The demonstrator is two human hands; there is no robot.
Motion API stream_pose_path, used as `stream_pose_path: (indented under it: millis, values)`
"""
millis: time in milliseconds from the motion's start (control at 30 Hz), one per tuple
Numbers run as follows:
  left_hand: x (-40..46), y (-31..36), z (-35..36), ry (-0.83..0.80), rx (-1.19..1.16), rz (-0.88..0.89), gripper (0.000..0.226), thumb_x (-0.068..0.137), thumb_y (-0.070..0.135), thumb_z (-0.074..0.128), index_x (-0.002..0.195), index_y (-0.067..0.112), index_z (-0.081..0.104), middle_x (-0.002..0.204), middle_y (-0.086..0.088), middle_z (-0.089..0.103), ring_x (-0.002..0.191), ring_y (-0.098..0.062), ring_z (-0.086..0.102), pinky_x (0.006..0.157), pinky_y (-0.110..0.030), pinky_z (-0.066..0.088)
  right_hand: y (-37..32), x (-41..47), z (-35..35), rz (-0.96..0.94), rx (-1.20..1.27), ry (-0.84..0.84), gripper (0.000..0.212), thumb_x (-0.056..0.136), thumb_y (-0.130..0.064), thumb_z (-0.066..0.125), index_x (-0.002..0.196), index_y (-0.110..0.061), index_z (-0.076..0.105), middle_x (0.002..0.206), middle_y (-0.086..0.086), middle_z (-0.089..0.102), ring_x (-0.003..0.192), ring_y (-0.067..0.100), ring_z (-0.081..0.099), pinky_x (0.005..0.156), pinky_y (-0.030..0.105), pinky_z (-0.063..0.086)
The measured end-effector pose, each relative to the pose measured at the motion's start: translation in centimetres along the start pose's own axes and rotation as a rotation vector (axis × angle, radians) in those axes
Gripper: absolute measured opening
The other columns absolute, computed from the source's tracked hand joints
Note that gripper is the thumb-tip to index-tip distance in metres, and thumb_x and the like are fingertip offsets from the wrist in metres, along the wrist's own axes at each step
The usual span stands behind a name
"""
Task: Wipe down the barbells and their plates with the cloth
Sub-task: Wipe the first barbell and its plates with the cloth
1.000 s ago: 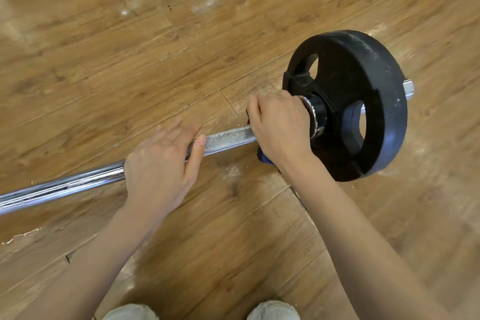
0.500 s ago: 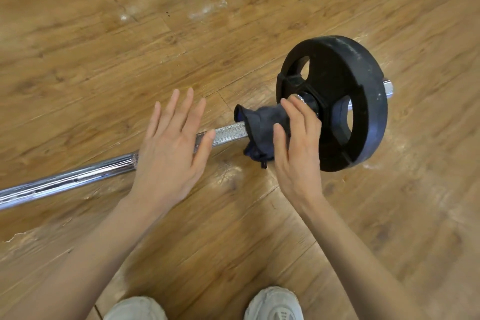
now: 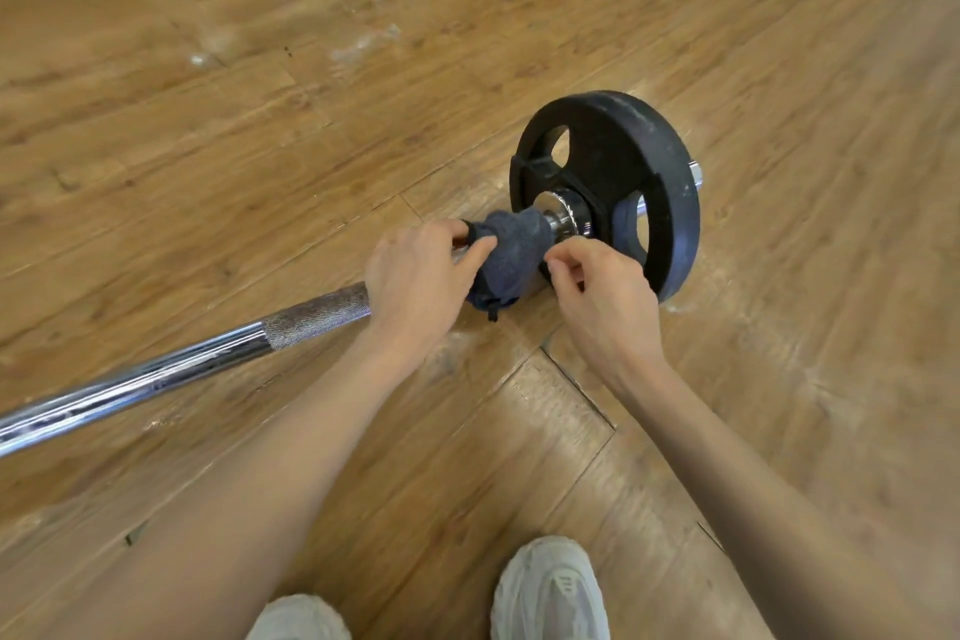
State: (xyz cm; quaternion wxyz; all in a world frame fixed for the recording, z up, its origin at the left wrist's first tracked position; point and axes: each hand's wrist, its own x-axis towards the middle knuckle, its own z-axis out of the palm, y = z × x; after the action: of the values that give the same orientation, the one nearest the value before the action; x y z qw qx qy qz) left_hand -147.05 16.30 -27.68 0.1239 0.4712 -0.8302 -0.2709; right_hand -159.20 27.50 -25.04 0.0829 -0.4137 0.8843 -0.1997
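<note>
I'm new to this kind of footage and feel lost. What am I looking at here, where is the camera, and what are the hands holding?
There is no machine: a person wears a camera on the head, looking down at their own arms and shoes. A chrome barbell lies on a wooden floor, with a black weight plate on its end. A dark blue cloth is draped over the bar beside the plate. The left hand pinches the cloth's left side. The right hand has curled fingers at the cloth's right edge; whether its grip has the fabric I cannot tell.
</note>
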Motion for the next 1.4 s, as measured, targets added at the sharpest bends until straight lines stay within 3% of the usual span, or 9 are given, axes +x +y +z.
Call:
stream_pose_path:
  millis: [167, 267, 367, 667, 867, 1033, 1167, 1267, 1400]
  values:
    - [-0.6, -1.0, -0.3, 0.083, -0.545, 0.063, 0.020, 0.104, 0.027, 0.053, 0.097, 0.014, 0.066, 0.086, 0.008, 0.063, 0.077, -0.002, 0.062, 0.065, -0.026, 0.047, -0.3, -1.0, -2.8, -0.004, -0.070, -0.065, 0.017, 0.101, -0.022, 0.053, 0.100, -0.022, 0.070, 0.101, -0.006, 0.068, 0.093, 0.019, 0.064, 0.078, 0.047, 0.056]
    - [-1.3, -0.8, -1.4, 0.029, -0.696, -0.051, 0.025, 0.108, 0.029, 0.041, 0.084, 0.022, 0.041, 0.065, 0.005, 0.041, 0.058, -0.012, 0.038, 0.058, -0.039, 0.030, -0.7, -1.1, -4.3, -0.046, -0.134, -0.122, 0.019, 0.102, -0.023, 0.052, 0.104, -0.020, 0.070, 0.102, -0.003, 0.067, 0.092, 0.019, 0.064, 0.077, 0.047, 0.056]
    - [-1.0, -1.8, -2.3, -0.025, -0.728, -0.117, 0.029, 0.108, 0.031, 0.039, 0.080, 0.024, 0.037, 0.068, 0.001, 0.042, 0.063, -0.018, 0.039, 0.065, -0.041, 0.038, -0.8, -0.7, -4.8, -0.080, -0.145, -0.191, 0.021, 0.103, -0.022, 0.050, 0.104, -0.015, 0.071, 0.104, 0.000, 0.067, 0.092, 0.021, 0.064, 0.079, 0.047, 0.055]
    - [-1.1, -6.1, -6.1, 0.042, -0.741, -0.184, 0.023, 0.107, 0.026, 0.047, 0.086, 0.024, 0.055, 0.062, 0.011, 0.062, 0.060, -0.008, 0.053, 0.061, -0.030, 0.042, -1.1, 0.7, 0.5, -0.015, 0.027, -0.209, 0.016, 0.093, -0.030, 0.066, 0.106, -0.021, 0.062, 0.099, -0.005, 0.065, 0.093, 0.020, 0.062, 0.083, 0.045, 0.053]
    - [-1.2, -4.1, -8.6, -0.051, -0.686, -0.154, 0.010, 0.102, 0.034, 0.056, 0.103, 0.025, 0.058, 0.076, 0.005, 0.075, 0.068, -0.014, 0.069, 0.066, -0.034, 0.050, -2.5, 1.7, 1.9, -0.362, 0.143, -0.136, 0.009, 0.089, -0.021, 0.072, 0.097, -0.016, 0.074, 0.100, -0.002, 0.056, 0.097, 0.014, 0.051, 0.087, 0.038, 0.046]
    - [-0.4, -3.7, -11.6, -0.067, -0.771, -0.164, 0.036, 0.091, 0.031, 0.070, 0.124, 0.029, 0.056, 0.077, 0.010, 0.075, 0.067, 0.000, 0.065, 0.064, -0.019, 0.047, -2.7, 2.8, -1.8, -0.276, 0.445, -0.421, 0.011, 0.101, -0.019, 0.058, 0.095, -0.010, 0.060, 0.078, -0.007, 0.060, 0.074, 0.003, 0.054, 0.070, 0.022, 0.043]
    - [-0.5, -2.1, -14.0, -0.380, -0.584, -0.034, 0.044, 0.061, 0.035, 0.082, 0.103, 0.029, 0.074, 0.091, 0.007, 0.078, 0.080, -0.006, 0.071, 0.072, -0.015, 0.054, -2.9, 3.6, -5.2, -0.274, 0.550, -0.498, 0.019, 0.102, -0.021, 0.057, 0.096, -0.004, 0.061, 0.074, -0.004, 0.060, 0.073, 0.003, 0.054, 0.066, 0.019, 0.040]
    - [-0.5, -0.6, -14.4, -0.355, -0.388, 0.081, 0.014, 0.070, 0.023, 0.085, 0.080, 0.021, 0.075, 0.078, -0.004, 0.075, 0.068, -0.017, 0.065, 0.066, -0.028, 0.052, -2.9, 3.6, -7.9, -0.248, 0.612, -0.512, 0.021, 0.100, -0.023, 0.059, 0.093, -0.004, 0.065, 0.068, -0.010, 0.066, 0.064, -0.003, 0.058, 0.058, 0.010, 0.041]
    - [-0.2, 0.6, -15.8, -0.321, -0.324, 0.153, 0.029, 0.064, 0.054, 0.087, 0.068, 0.029, 0.073, 0.096, 0.015, 0.067, 0.086, -0.003, 0.067, 0.081, -0.013, 0.049, -0.8, 4.1, -11.3, -0.215, 0.555, -0.693, 0.048, 0.070, -0.063, 0.079, 0.075, -0.016, 0.071, 0.068, 0.013, 0.068, 0.063, 0.008, 0.057, 0.058, 0.022, 0.039]
